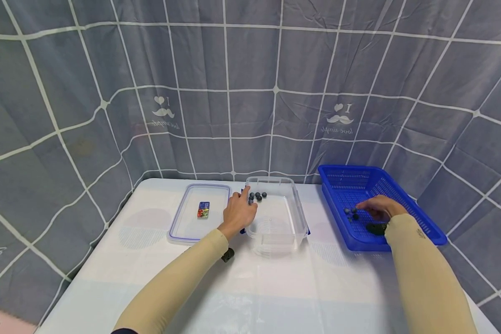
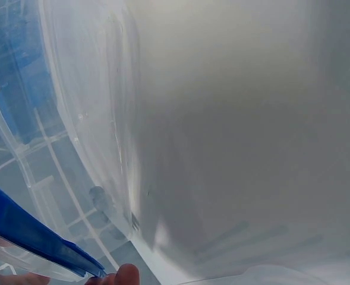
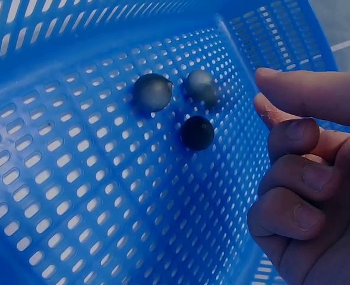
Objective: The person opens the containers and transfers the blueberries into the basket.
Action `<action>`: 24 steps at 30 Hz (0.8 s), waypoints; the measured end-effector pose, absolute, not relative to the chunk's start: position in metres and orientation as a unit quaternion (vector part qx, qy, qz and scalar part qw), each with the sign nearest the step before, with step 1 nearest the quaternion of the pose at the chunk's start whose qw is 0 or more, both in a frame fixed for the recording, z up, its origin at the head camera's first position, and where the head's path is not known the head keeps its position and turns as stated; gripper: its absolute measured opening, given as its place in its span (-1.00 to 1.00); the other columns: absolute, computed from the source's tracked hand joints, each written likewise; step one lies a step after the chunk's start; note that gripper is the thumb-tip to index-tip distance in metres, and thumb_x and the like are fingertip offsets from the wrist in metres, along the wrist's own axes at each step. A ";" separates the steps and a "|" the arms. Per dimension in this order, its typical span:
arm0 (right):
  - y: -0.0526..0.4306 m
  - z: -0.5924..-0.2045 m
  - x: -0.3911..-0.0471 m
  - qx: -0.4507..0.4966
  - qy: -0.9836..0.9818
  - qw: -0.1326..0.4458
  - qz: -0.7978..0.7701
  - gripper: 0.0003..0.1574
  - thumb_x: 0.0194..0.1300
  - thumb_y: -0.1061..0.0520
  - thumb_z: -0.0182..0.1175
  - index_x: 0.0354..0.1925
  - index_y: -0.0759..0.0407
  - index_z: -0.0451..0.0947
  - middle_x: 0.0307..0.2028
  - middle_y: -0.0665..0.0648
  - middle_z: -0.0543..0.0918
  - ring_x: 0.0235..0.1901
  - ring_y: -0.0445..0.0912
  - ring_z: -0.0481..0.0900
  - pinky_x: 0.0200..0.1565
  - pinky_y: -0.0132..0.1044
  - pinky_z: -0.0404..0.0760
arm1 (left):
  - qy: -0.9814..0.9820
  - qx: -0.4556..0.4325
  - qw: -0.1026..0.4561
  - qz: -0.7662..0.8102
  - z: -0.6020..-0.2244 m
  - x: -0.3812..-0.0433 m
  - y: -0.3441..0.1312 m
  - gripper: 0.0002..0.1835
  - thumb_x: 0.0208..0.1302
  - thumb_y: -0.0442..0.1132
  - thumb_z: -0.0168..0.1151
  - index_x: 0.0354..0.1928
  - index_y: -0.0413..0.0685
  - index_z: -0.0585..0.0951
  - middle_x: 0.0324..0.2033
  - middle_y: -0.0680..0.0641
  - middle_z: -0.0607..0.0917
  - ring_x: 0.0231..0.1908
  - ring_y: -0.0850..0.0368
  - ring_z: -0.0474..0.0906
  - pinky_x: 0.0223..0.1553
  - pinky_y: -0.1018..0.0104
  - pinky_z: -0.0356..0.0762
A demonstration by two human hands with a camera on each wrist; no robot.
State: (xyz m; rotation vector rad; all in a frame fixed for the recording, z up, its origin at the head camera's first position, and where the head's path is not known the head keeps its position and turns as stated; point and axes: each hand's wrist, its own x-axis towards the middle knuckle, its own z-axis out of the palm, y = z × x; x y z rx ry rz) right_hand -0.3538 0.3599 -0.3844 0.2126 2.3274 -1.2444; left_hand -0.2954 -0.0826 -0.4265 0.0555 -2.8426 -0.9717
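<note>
My left hand (image 1: 239, 212) is at the left rim of a clear plastic container (image 1: 281, 218), holding it beside a blue side clip (image 2: 38, 237). In the left wrist view only a few fingertips (image 2: 127, 275) show by that clip. Several blueberries (image 1: 257, 195) lie inside the container, toward its far left corner. My right hand (image 1: 377, 207) is inside a blue perforated basket (image 1: 338, 232). Its thumb and forefinger reach forward with nothing seen between them, and the other fingers are bent. Three blueberries (image 3: 197, 133) rest on the basket floor, apart from the fingertips.
Left of the container lies a clear lid (image 1: 183, 227) with a blue seal and a colourful label (image 1: 203, 210). A white patterned cloth covers the table (image 1: 250, 292). Behind it hangs a grey checked curtain (image 1: 250, 111). The basket stands at the table's right side.
</note>
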 end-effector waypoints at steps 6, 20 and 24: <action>0.351 -0.378 -0.361 0.052 0.868 0.218 -0.443 -0.41 0.39 0.09 0.19 -0.77 -0.07 0.28 -0.75 -0.13 0.25 -0.69 -0.25 0.22 -0.56 -0.36 0.28 | -0.944 0.019 0.068 -0.322 -0.426 -0.296 -0.083 -0.34 0.44 0.01 0.02 0.56 0.24 0.21 0.28 -0.25 0.42 0.22 -0.17 0.42 -0.04 -0.19 0.53; 0.284 -0.340 -0.377 -0.031 0.877 0.185 -0.441 -0.31 0.44 0.00 0.20 0.36 0.38 0.40 -0.67 -0.13 0.27 -0.70 -0.25 0.17 -0.55 -0.36 0.25 | -0.944 0.022 0.065 -0.323 -0.427 -0.295 -0.082 -0.33 0.44 0.01 0.02 0.56 0.26 0.20 0.28 -0.25 0.42 0.21 -0.16 0.42 -0.03 -0.18 0.52; 0.262 -0.331 -0.380 -0.045 0.856 0.191 -0.479 -0.35 0.47 0.03 0.19 0.36 0.35 0.39 -0.66 -0.11 0.23 -0.68 -0.23 0.13 -0.52 -0.35 0.23 | -0.943 0.019 0.066 -0.326 -0.426 -0.296 -0.083 -0.34 0.44 0.01 0.02 0.56 0.25 0.20 0.29 -0.25 0.41 0.22 -0.17 0.41 -0.02 -0.18 0.52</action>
